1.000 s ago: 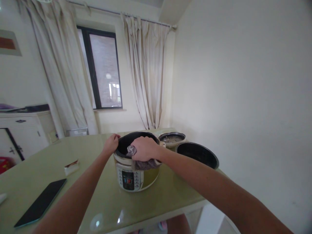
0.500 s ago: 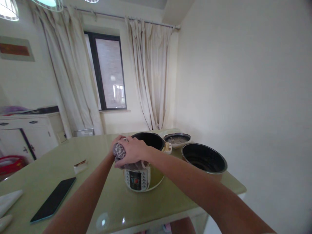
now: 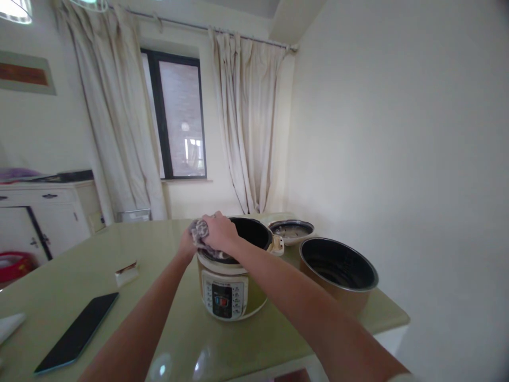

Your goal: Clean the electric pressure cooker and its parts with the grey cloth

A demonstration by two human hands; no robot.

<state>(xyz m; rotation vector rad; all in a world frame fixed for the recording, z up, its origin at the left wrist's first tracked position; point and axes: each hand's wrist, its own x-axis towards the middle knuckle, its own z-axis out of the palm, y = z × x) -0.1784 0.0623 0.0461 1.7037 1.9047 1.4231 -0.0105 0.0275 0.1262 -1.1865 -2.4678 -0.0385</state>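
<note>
An electric pressure cooker (image 3: pixel 223 286) with a control panel on its front stands lidless on the table, its dark inside showing. My right hand (image 3: pixel 219 232) is closed on a bunched grey patterned cloth (image 3: pixel 200 231) at the cooker's left rim. On the far left side of the rim, my left hand (image 3: pixel 188 245) grips the same cloth; its fingers are partly hidden behind the cloth and the right hand. Right of the cooker sits a dark-lined inner pot (image 3: pixel 338 265). Behind that lies the upturned lid (image 3: pixel 292 231).
A phone (image 3: pixel 77 331) and a small white box (image 3: pixel 126 274) lie on the glossy green table (image 3: pixel 167 318), left of my arms. A white cabinet (image 3: pixel 59 204) stands at the far left. The wall (image 3: pixel 397 159) rises close on the right.
The cloth and both hands have moved back from the cooker's front to its left rim, uncovering the front rim and upper panel. The view has shifted slightly.
</note>
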